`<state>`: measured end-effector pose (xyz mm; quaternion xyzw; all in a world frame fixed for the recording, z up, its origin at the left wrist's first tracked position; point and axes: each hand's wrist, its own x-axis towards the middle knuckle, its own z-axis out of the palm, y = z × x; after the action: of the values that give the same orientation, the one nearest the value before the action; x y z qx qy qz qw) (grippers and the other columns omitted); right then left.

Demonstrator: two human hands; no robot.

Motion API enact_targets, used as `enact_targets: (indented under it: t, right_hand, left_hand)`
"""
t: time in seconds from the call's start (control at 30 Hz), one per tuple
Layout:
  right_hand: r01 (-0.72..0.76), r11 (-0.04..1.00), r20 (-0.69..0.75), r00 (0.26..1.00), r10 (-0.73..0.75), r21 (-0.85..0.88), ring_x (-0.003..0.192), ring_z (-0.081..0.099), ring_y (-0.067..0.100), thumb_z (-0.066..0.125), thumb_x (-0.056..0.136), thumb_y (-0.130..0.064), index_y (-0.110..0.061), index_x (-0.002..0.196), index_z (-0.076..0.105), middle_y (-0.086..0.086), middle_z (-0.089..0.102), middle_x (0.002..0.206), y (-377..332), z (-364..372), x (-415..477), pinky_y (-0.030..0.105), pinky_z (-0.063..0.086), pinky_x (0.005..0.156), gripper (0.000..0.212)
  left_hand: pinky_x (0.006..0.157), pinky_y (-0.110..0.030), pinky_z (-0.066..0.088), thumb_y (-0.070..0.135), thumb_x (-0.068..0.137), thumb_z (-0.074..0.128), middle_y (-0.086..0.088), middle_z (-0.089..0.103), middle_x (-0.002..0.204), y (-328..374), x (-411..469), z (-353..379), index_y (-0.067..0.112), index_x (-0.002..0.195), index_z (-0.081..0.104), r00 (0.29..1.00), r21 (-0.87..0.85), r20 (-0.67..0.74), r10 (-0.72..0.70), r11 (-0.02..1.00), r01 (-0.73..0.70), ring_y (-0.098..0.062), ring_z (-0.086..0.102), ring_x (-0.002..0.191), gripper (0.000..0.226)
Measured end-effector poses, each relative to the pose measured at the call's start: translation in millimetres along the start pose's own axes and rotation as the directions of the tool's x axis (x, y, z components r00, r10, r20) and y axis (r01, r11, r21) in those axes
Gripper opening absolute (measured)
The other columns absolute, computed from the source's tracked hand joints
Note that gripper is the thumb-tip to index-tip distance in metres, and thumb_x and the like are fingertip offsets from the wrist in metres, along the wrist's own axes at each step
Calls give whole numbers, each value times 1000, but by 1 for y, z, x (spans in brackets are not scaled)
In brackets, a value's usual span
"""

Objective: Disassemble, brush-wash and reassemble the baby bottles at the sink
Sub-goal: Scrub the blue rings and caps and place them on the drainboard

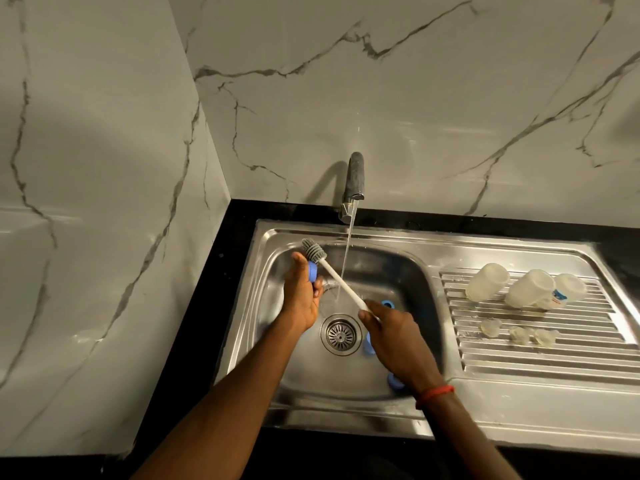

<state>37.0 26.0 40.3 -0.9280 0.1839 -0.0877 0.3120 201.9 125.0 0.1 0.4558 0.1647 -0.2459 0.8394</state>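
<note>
My left hand [300,296] holds a blue bottle ring [312,270] over the left side of the sink basin [391,268]. My right hand [393,337] grips the white handle of a bottle brush [341,284]; its grey bristle head [310,248] pokes through and beyond the ring. Three more blue rings lie in the basin, one [387,303] behind my right hand, one [367,342] by the drain, and one [394,382] near my wrist. Three clear bottle bodies [486,281] lie on the drainboard [540,358], with three clear teats [491,328] in front of them.
Water runs from the grey tap [354,183] into the basin, falling just right of the brush handle. The drain strainer [339,335] sits between my hands. A black counter [211,306] borders the sink, with marble wall at the left and behind.
</note>
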Motion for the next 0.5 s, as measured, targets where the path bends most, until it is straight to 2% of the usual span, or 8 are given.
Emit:
enact_targets:
  t: [0.1, 0.17, 0.23, 0.3, 0.4, 0.43, 0.5]
  right_hand:
    - [13, 1000, 29, 999, -13, 4, 59, 58, 17, 56, 100, -33, -19, 107, 69, -5, 60, 67, 8, -8, -10, 41, 51, 60, 21]
    - [-8, 1000, 77, 997, 9, -14, 58, 58, 17, 58, 99, -33, -20, 109, 70, -8, 55, 65, 16, -16, -18, 40, 51, 61, 20]
    - [-31, 998, 74, 997, 34, -46, 56, 57, 14, 59, 98, -32, -19, 108, 71, -10, 51, 60, 21, -18, -22, 37, 49, 59, 20]
    - [-37, 999, 23, 999, 36, 28, 50, 53, 6, 59, 98, -30, -18, 110, 72, -15, 50, 57, 20, -15, -20, 31, 45, 56, 20]
    - [29, 999, 14, 999, -29, 42, 50, 50, 4, 57, 99, -30, -18, 110, 70, -11, 55, 62, 13, -8, -12, 33, 46, 57, 21]
    - [37, 999, 34, 999, -38, 23, 53, 53, 6, 56, 100, -31, -18, 110, 70, -9, 58, 65, 10, -5, -10, 34, 47, 58, 21]
    - [43, 999, 39, 998, -43, -5, 60, 59, 11, 53, 101, -34, -20, 112, 68, -5, 65, 73, 9, 2, -6, 35, 51, 60, 23]
  left_hand:
    - [47, -19, 41, 51, 103, 43, -4, 59, 78, 10, 7, -7, 14, 97, 63, 997, -99, -52, -52, 994, 46, -11, 47, 58, 42]
    - [60, -27, 53, 30, 105, 48, -9, 63, 86, 18, 12, -13, 10, 97, 66, 996, -152, -33, -83, 985, 77, -17, 57, 70, 27]
    - [64, -28, 57, 16, 102, 52, -9, 63, 85, 25, 13, -14, 8, 92, 65, 994, -178, -41, -105, 979, 96, -18, 60, 76, 18]
    - [71, -29, 59, 13, 100, 56, -9, 63, 89, 25, 11, -12, 7, 90, 63, 994, -240, -19, -106, 966, 99, -18, 61, 82, 14]
    - [93, -38, 54, 13, 100, 56, -13, 68, 92, 19, 2, -6, 3, 94, 65, 993, -286, 26, -115, 951, 118, -23, 66, 88, 14]
    - [94, -42, 54, 15, 100, 56, -15, 71, 89, 16, 0, -5, 2, 96, 65, 992, -316, 41, -120, 940, 127, -26, 68, 86, 16]
    - [87, -48, 58, 18, 100, 58, -19, 72, 89, 16, -4, -5, -2, 101, 64, 991, -348, 50, -122, 928, 132, -34, 72, 82, 21]
